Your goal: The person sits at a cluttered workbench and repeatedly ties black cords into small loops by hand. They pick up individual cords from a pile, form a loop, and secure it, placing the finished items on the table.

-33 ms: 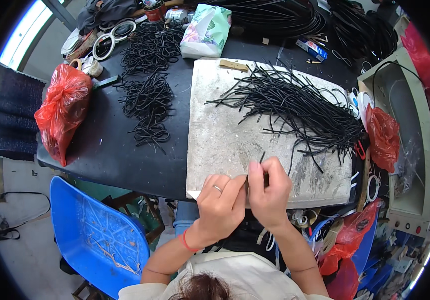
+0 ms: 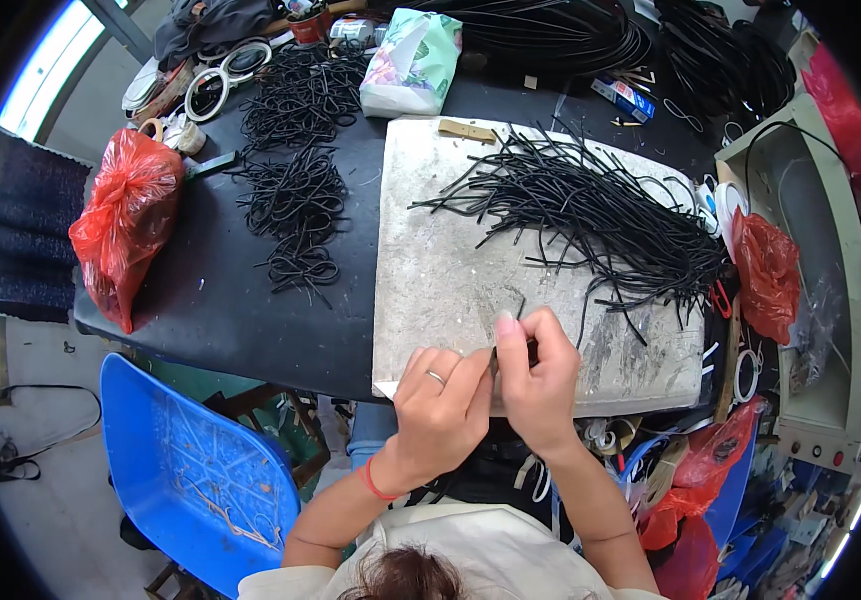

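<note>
My left hand and my right hand meet over the near edge of a stained white board. Between them they pinch a thin black cord, whose short end pokes up past my right thumb. Its rest is mostly hidden by my fingers. Both hands are closed, thumbs against curled fingers. Beyond my right hand, a thick bundle of loose black cords fans across the board. Left of the board, looped black cords lie in a row of small heaps on the dark table.
A knotted red plastic bag sits at the table's left end. At the back stands a green-and-white tissue pack, near large black coils. A blue plastic chair is at lower left; a grey-green metal cabinet rises on the right.
My right hand has shifted very slightly left, and the cord's protruding end has moved a little with it. My left hand looks unmoved.
</note>
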`<state>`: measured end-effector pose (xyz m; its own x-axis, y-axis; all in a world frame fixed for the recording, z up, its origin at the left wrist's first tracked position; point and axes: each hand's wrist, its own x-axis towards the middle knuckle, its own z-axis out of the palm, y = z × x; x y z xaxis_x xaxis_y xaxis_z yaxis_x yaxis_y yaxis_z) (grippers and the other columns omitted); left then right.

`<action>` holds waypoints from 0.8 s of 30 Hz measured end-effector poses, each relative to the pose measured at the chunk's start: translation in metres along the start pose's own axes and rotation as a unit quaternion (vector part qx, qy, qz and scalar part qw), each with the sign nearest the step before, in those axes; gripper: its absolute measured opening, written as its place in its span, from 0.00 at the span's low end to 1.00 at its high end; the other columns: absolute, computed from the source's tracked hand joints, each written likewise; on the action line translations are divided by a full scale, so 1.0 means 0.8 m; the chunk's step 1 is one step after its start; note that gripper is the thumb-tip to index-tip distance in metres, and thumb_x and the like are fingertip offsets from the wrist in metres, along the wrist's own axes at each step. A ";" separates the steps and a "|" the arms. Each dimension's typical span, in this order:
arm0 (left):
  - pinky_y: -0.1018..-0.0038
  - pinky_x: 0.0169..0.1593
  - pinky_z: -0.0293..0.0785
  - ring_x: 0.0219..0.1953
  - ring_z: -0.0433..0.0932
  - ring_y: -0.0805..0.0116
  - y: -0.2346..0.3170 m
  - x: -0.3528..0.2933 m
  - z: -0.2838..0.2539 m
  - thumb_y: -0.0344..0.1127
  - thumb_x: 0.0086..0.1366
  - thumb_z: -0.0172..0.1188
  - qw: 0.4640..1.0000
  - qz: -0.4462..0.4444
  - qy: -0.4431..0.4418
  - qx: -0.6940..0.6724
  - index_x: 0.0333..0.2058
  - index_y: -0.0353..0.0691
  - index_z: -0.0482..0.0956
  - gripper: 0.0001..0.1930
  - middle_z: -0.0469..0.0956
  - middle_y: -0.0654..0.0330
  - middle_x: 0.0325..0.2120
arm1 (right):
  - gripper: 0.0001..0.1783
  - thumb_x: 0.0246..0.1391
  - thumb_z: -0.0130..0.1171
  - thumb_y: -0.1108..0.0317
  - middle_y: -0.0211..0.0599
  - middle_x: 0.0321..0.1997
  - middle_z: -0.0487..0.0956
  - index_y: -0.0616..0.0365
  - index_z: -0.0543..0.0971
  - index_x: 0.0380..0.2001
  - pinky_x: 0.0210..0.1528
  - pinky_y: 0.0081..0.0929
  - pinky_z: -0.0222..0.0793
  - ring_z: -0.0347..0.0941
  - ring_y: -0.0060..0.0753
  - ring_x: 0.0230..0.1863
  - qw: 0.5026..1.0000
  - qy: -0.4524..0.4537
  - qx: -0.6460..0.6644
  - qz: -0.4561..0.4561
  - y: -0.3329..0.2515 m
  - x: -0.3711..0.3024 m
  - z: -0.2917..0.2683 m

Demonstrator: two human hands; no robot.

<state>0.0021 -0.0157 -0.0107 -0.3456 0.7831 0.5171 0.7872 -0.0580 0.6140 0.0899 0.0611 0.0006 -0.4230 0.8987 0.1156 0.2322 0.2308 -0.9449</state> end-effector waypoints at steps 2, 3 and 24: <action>0.81 0.27 0.65 0.22 0.71 0.75 0.004 0.011 -0.010 0.26 0.54 0.59 0.994 -0.068 -0.031 -0.075 0.31 0.31 0.76 0.06 0.73 0.58 0.21 | 0.12 0.53 0.55 0.67 0.23 0.18 0.67 0.59 0.68 0.20 0.17 0.16 0.53 0.58 0.13 0.16 0.983 -0.061 0.126 0.117 0.000 0.007 -0.007; 0.82 0.28 0.65 0.23 0.71 0.76 0.007 0.020 -0.016 0.26 0.54 0.59 0.978 -0.140 -0.050 -0.147 0.31 0.31 0.76 0.06 0.73 0.58 0.22 | 0.12 0.56 0.52 0.62 0.22 0.21 0.70 0.57 0.70 0.23 0.20 0.13 0.56 0.60 0.12 0.18 0.961 -0.115 0.185 0.170 -0.001 0.012 -0.014; 0.77 0.43 0.69 0.35 0.74 0.72 0.004 0.024 -0.004 0.28 0.59 0.56 0.718 -0.364 0.026 -0.593 0.40 0.31 0.73 0.10 0.76 0.57 0.35 | 0.08 0.55 0.53 0.65 0.26 0.30 0.72 0.59 0.71 0.32 0.32 0.14 0.63 0.65 0.14 0.29 0.944 -0.036 0.291 0.150 -0.014 -0.002 -0.008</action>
<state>-0.0041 -0.0028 0.0033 -0.4883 0.8505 -0.1954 -0.5889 -0.1560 0.7930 0.0932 0.0595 0.0128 -0.4778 0.8585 -0.1863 -0.1602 -0.2937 -0.9424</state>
